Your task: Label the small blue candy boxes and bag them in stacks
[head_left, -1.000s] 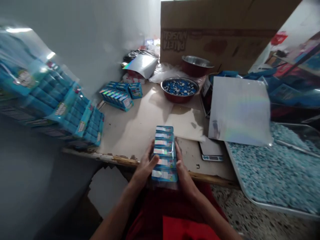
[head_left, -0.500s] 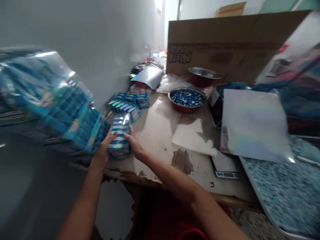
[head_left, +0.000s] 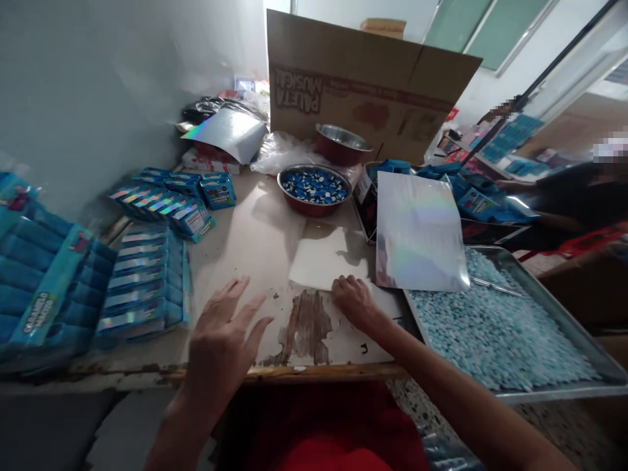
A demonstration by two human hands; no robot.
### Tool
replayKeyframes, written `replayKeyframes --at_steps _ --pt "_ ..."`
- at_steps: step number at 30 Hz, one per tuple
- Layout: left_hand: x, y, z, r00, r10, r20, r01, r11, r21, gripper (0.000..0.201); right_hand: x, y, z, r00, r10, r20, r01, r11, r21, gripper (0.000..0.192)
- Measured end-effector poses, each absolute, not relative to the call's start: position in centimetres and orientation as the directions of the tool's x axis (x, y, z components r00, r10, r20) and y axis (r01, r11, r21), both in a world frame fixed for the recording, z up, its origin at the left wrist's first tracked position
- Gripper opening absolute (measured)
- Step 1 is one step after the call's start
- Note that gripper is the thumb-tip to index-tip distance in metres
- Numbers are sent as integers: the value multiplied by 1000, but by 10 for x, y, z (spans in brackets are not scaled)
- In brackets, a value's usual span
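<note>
A worn, pale tabletop [head_left: 260,239], stripped to brown wood in a patch [head_left: 308,330] between the left hand [head_left: 223,330] and the right hand [head_left: 356,302], is photographed under load. Left of the left hand, a wrapped bundle of blue boxes [head_left: 142,281] is set beside a larger blue stack [head_left: 42,307]; more blue boxes [head_left: 161,204] are lined up beyond it. A cream sheet [head_left: 318,258] is met at its near edge by the right hand. Farther beyond, a bowl of blue and white pieces [head_left: 314,208] is placed near crumpled clear plastic [head_left: 282,154].
</note>
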State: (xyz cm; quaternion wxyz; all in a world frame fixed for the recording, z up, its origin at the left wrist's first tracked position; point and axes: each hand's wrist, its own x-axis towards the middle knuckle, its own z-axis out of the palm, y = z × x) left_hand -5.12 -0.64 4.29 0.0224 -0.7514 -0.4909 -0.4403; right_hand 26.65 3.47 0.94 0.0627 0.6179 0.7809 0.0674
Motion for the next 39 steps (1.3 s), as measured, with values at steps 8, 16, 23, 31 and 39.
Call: replayKeyframes --at_steps 8,16,23,31,39 --pt "-69 25 59 65 762 645 962 -220 163 22 288 41 6 -249 968 29 967 247 65 20" --pt "-107 229 124 -477 829 293 856 361 371 85 302 74 19 28 997 -70 932 -52 -359 24" --pt "-112 311 110 -556 828 -69 766 542 346 86 303 87 -2 -67 972 -225 745 -101 -660 40" --pt "-80 296 88 -541 839 56 804 496 327 60 298 90 3 -116 965 -236 834 -35 -551 17" --pt "-5 248 73 -441 893 91 875 406 263 57 313 89 13 -106 991 -87 729 18 -684 21"
